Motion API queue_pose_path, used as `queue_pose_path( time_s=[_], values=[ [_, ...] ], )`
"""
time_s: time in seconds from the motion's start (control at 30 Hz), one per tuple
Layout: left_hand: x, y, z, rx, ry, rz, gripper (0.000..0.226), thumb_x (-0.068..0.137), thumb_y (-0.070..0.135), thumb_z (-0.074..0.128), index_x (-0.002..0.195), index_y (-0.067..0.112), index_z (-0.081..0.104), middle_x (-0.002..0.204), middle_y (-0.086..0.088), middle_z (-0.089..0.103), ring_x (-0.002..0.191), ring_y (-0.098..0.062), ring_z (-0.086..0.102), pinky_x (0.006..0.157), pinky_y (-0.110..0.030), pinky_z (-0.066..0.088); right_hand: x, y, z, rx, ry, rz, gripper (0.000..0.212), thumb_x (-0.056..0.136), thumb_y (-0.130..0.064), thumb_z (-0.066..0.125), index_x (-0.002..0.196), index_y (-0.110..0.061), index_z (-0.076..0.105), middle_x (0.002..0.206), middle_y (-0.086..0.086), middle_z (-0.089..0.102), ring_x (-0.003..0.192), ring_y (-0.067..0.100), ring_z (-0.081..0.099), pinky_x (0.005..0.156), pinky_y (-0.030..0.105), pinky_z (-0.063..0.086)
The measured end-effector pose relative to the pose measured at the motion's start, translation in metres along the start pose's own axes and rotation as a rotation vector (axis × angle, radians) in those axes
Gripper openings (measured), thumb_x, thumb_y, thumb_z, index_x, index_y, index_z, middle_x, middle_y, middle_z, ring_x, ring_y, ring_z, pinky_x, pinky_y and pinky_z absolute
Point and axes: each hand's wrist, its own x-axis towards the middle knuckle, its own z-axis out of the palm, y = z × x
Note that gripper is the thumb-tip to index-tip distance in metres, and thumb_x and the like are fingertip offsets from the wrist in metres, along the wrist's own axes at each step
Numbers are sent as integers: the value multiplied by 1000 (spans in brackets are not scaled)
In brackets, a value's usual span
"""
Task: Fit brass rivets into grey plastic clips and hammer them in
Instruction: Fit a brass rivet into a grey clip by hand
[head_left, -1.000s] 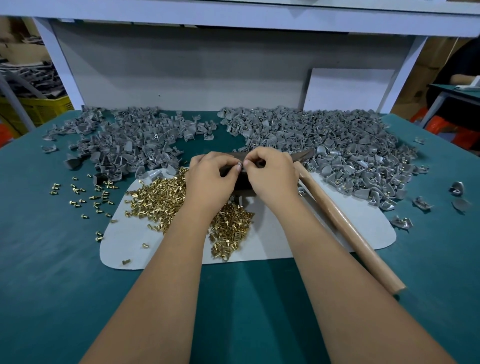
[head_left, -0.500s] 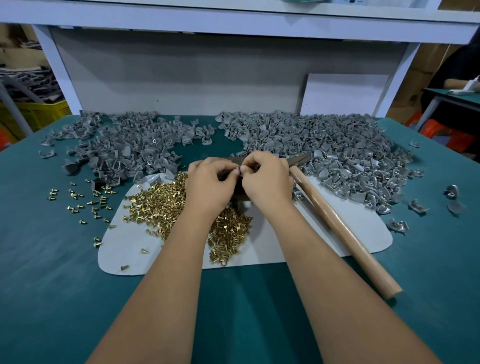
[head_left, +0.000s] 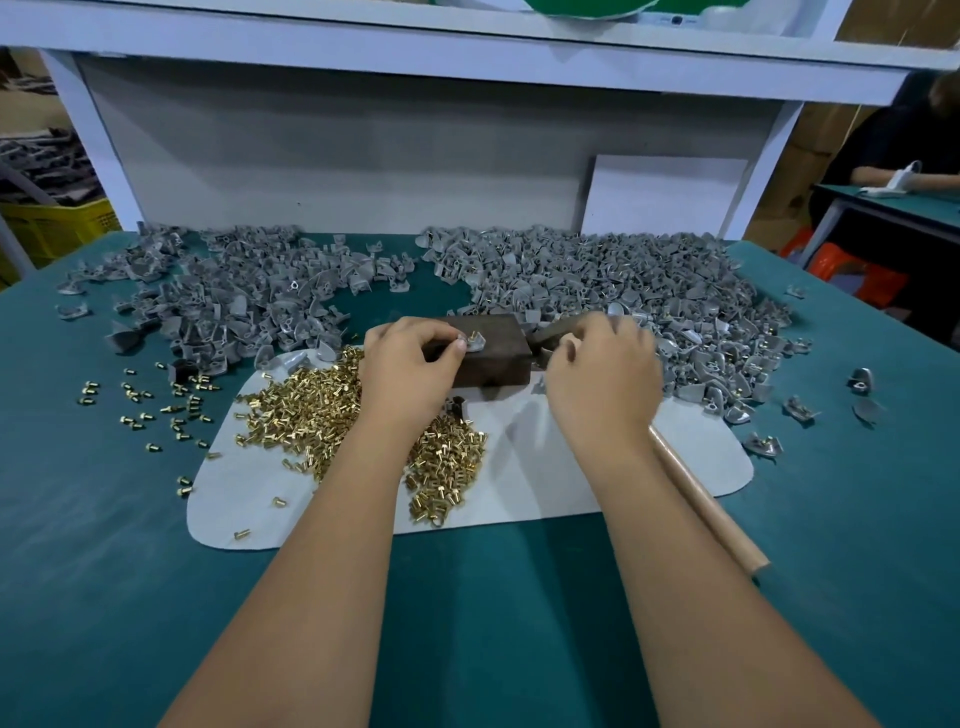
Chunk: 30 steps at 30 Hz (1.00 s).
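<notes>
Your left hand (head_left: 410, 364) sits over the near-left edge of the dark block (head_left: 493, 358), its thumb and forefinger pinched on a grey plastic clip (head_left: 474, 343) that lies on top of the block. A brass rivet (head_left: 471, 338) stands in that clip, its head showing just above the grey plastic.

Your right hand (head_left: 602, 374) is just right of the block, over the hammer (head_left: 706, 499), fingers curled. The hand is blurred, and you cannot tell whether those fingers are clamped on the handle or only hooked above it. The hammer's dark head pokes out on the far side of your hand, touching the block's right end, and the wooden handle runs near and to the right, off the pale mat (head_left: 571, 467) and onto the green table (head_left: 104, 571).

The loose brass rivets (head_left: 311, 410) are heaped on the left part of the mat, under and beside your left wrist, with a scatter of strays (head_left: 150, 400) further left on the table. Grey clips lie in two big heaps along the far side: the left heap (head_left: 234, 296) and the right heap (head_left: 649, 306), which spreads toward your right hand. A few single clips (head_left: 800, 408) lie apart at the right.

Behind stands a white shelf frame (head_left: 467, 52); at the far right another person (head_left: 893, 150) sits at a second table.
</notes>
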Motion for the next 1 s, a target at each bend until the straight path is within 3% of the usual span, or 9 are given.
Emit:
queue_pose_path(
  time_s=[0.1,0.2,0.33,0.43,0.5,0.57,0.73,0.83,1.0],
  values=[
    [-1,0,1,3,12,-1,12,91,31,64,99,28,72,111,11,63,109,-13,33,98,-35,32,-4,16,-11,-187,-133,80,36,93,-32,49,114,-3,55,115,15,56,106,33,53,77,38,44],
    [-1,1,1,17,12,-6,12,92,32,63,99,29,72,112,10,64,113,-18,37,98,-35,33,-7,22,-11,-228,-278,116,35,95,-34,47,110,-7,62,106,13,60,100,34,57,68,33,38],
    [-3,2,0,7,5,-7,10,92,30,63,98,30,71,111,11,63,116,-21,38,101,-38,36,-6,19,-15,-244,-191,54,37,95,-35,47,113,-6,61,113,15,57,107,34,51,79,38,41],
    [-4,3,-1,-10,-1,-4,11,91,30,65,99,29,73,108,11,62,117,-22,38,102,-39,35,-3,5,-11,68,-57,-111,28,94,-33,53,111,-16,65,106,1,55,105,25,50,89,38,39],
    [-4,4,-2,-16,-5,-7,12,90,31,66,99,29,73,107,13,61,118,-22,37,102,-38,33,-2,-11,-4,381,-157,-104,23,93,-29,56,112,-20,66,101,-7,50,103,18,52,92,36,44],
    [-3,4,-1,11,-1,2,13,90,32,65,100,30,73,112,11,63,118,-23,38,100,-35,31,2,-24,4,541,-263,-90,21,92,-27,58,110,-21,67,100,-8,52,102,16,54,91,35,46],
    [0,2,3,86,21,32,13,90,35,64,100,32,72,112,10,64,116,-23,42,93,-28,28,18,-35,23,517,-358,-93,10,90,-25,60,88,-26,69,92,-4,66,100,20,57,87,39,48],
    [2,1,5,91,47,34,12,89,34,64,98,33,72,109,10,64,114,-23,42,89,-25,27,22,-39,28,532,-373,-44,18,86,-22,63,72,-33,62,82,-6,67,101,22,58,84,41,50],
    [3,2,8,91,60,41,12,89,34,64,98,33,73,107,11,64,113,-22,41,87,-24,26,21,-41,33,585,-369,4,10,83,-26,66,75,-32,65,87,-6,68,103,21,58,86,41,51]
  ],
)
